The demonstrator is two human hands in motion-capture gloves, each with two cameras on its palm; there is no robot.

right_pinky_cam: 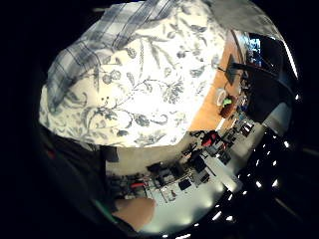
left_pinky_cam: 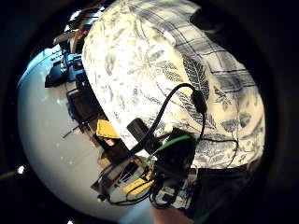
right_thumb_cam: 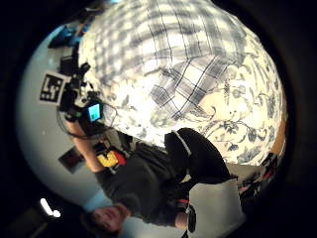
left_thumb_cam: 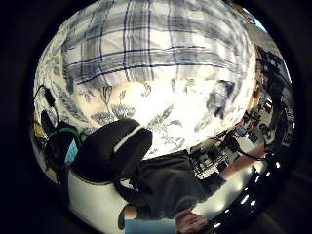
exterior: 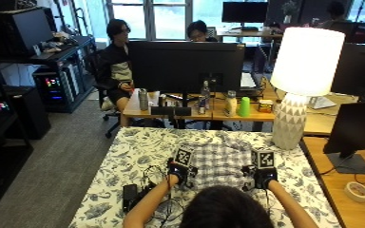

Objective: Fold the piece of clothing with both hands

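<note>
Hands point(exterior: 177, 174) point(exterior: 264, 176) seemingly beside shirt point(exterior: 220, 159) edges

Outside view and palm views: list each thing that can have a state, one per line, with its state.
plaid shirt: lying on the table, crumpled at the far edge, not folded yet.
floral tablecloth: spread flat over the table.
left hand: at the shirt's left edge; fingers hidden.
right hand: at the shirt's right edge; fingers hidden.
lamp: upright at the table's far right corner; on or off cannot be told.
</note>
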